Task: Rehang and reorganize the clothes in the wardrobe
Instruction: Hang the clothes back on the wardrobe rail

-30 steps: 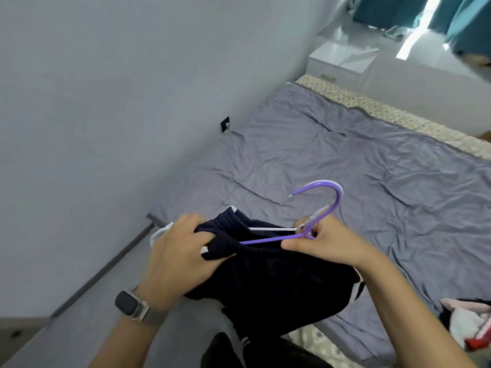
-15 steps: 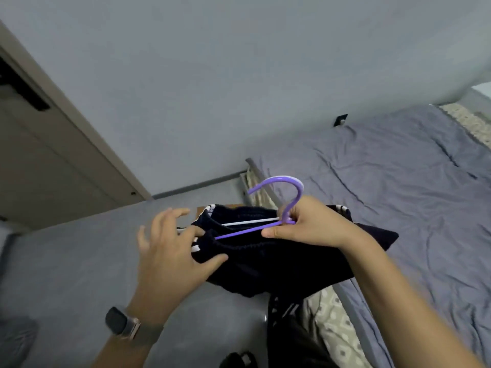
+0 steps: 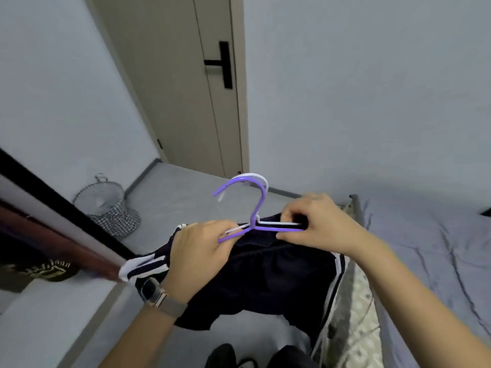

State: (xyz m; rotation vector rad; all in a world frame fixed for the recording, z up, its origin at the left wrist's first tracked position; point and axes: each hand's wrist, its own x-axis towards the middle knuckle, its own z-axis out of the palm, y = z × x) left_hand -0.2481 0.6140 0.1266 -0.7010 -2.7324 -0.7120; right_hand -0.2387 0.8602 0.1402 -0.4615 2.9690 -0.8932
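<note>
A dark navy pair of shorts (image 3: 265, 277) with white side stripes hangs from a purple hanger (image 3: 256, 208), with a white hanger right behind it. My left hand (image 3: 199, 258), a watch on its wrist, grips the hanger's left arm together with the waistband. My right hand (image 3: 316, 224) pinches the right arm of both hangers and the fabric under it. The hooks stand upright between my hands. At the left edge the open wardrobe (image 3: 61, 216) shows a dark frame and a dim garment inside.
A closed beige door (image 3: 186, 83) with a black handle stands ahead. A checked laundry basket (image 3: 109, 205) sits on the grey floor by the left wall. The bed (image 3: 430, 261) with a grey-purple sheet fills the right side, its edge beside the shorts.
The view has swung left from the bed to the door and wardrobe. My left hand, open half a second ago, now grips the hanger's left arm; my right hand slid out along the right arm.
</note>
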